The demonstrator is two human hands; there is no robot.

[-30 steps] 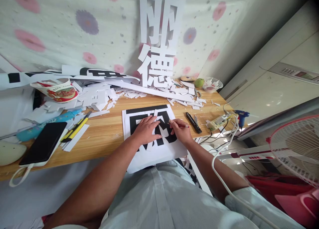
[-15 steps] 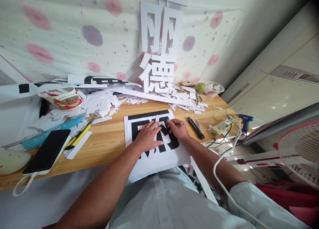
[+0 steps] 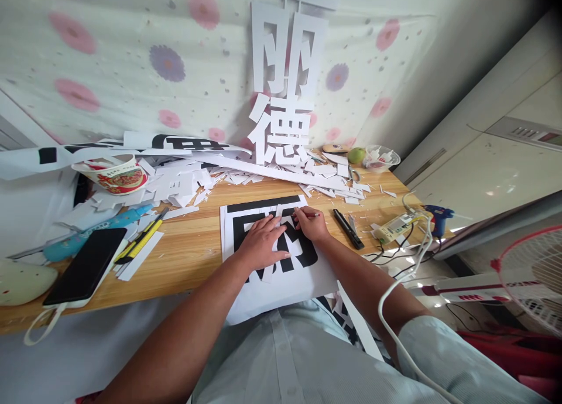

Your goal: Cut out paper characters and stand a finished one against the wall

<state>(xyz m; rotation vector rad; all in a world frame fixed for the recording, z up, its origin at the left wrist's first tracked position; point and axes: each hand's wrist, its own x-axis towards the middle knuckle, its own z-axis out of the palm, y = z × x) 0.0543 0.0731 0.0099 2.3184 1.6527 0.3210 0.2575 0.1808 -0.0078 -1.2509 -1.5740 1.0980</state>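
A white sheet [image 3: 314, 281] printed with bold black character strokes lies at the table's front edge, partly over my lap. My left hand [image 3: 262, 243] rests on it with fingers stretched out, pressing a narrow white strip [image 3: 279, 209] that runs beneath the fingers. To its right, my right hand [image 3: 311, 225] pinches a thin pencil [image 3: 313, 215], whose reddish end sticks out past the knuckles. The pencil tip is close to the upper strokes and too small to make out. A black utility knife [image 3: 348, 228] lies on the wood right of the sheet.
Cut white characters [image 3: 281, 129] lean on the flowered wall covering, with scraps [image 3: 175, 181] along the back. At left are a paper bowl [image 3: 116, 175], a yellow cutter [image 3: 143, 237] and a phone [image 3: 88, 266]. At right are a power strip [image 3: 395, 228], cables and a blue glue gun [image 3: 439, 216].
The view has shifted slightly, moving everything a little to the right. The pencil's angle in my right hand differs slightly; my left hand keeps its place on the sheet.
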